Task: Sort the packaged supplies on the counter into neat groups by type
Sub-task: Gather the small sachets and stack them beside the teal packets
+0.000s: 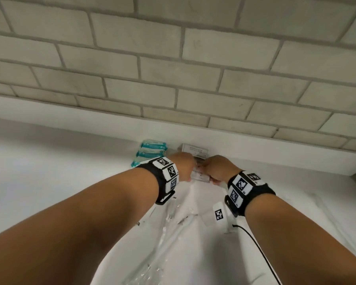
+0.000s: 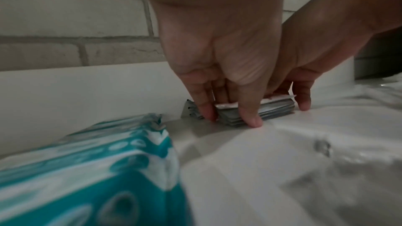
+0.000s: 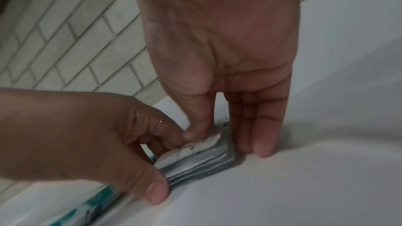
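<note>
While our left hand (image 2: 219,68) and right hand (image 3: 219,68) pinch the sachet stack (image 2: 256,111) square at the tabletop's (image 1: 49,182) back edge, the teal packs (image 1: 150,153) already sit grouped beside it. Clear wrapped items (image 1: 171,210) nearer us look unsorted.

Print on the white box (image 1: 194,150) is too blurred to read.

Teal-and-white packs (image 1: 152,152), grey packets (image 2: 256,112), white counter (image 1: 49,171)

A wall of pale grey-white bricks (image 1: 173,58) with darker mortar lines rises behind a white counter (image 1: 49,182); a low white upstand (image 1: 70,120) runs along the wall's foot, and the light is soft and dim
</note>
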`<action>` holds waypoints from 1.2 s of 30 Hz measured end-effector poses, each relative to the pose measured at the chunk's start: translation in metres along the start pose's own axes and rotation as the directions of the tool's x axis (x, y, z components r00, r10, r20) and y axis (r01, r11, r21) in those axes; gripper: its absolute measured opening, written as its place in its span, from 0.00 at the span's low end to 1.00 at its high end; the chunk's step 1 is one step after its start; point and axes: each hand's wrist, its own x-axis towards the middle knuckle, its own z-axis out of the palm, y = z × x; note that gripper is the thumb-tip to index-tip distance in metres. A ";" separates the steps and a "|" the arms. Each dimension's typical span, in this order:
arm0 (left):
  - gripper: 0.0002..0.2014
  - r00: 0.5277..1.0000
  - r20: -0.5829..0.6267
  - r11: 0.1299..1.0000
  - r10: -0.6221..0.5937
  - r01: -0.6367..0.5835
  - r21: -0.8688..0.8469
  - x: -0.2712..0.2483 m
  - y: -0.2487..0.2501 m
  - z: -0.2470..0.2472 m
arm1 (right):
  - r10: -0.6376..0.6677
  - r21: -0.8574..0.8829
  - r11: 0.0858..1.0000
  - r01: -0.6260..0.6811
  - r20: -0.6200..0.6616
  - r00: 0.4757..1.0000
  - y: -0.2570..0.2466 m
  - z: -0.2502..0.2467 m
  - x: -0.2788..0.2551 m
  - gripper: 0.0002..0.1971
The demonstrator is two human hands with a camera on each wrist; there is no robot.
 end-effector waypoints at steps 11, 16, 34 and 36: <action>0.20 0.998 -0.052 0.999 0.025 -0.023 0.033 0.014 -0.006 0.001 | -0.211 -0.404 0.889 0.216 0.057 0.976 0.000 0.005 0.007 0.27; 0.21 1.000 -0.003 0.999 -0.005 0.005 0.040 0.016 -0.008 0.000 | -0.190 -0.402 0.895 0.191 0.042 0.981 0.001 0.004 0.010 0.24; 0.29 0.993 0.097 0.996 -0.073 0.076 -0.037 -0.126 0.033 0.022 | 0.157 -0.468 0.876 -0.112 0.058 0.986 0.074 -0.004 -0.110 0.32; 0.31 0.992 0.114 0.998 -0.049 0.054 -0.045 -0.141 0.045 0.036 | 0.093 -0.427 0.903 -0.045 0.091 0.992 0.074 0.006 -0.135 0.30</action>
